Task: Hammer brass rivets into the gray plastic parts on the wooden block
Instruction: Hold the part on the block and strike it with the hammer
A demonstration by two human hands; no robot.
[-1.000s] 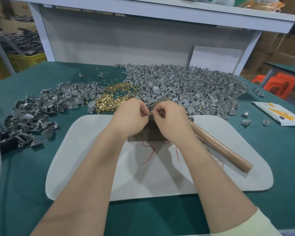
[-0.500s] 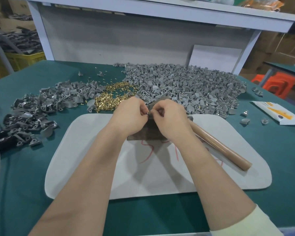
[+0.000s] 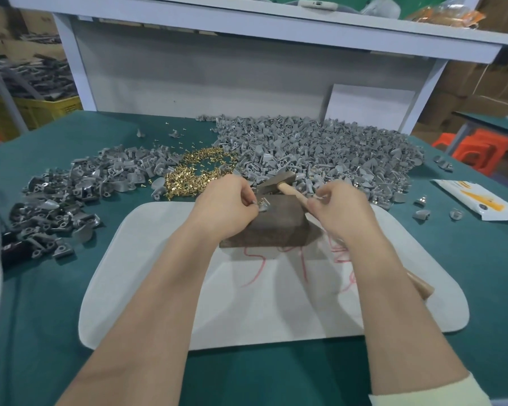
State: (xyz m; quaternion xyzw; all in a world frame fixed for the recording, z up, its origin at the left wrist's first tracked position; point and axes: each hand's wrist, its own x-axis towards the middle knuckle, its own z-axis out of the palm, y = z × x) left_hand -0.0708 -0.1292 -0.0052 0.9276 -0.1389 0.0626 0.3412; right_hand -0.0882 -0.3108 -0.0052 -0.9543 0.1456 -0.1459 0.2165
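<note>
- The hands, together half a second ago, are now apart: the right hand has its grip closed round the handle of the hammer, which earlier lay on the white mat.
- The left hand pinches a gray plastic part in its grip on the wooden block, at the frame's centre.
- The red scrawl on the mat is unreadable.

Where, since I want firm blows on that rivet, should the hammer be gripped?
I'd take the hammer by its wooden handle, well back from the metal head, with the right hand from the near right: the handle slants that way off the wooden block, while the left hand pinches the gray plastic part.
</note>
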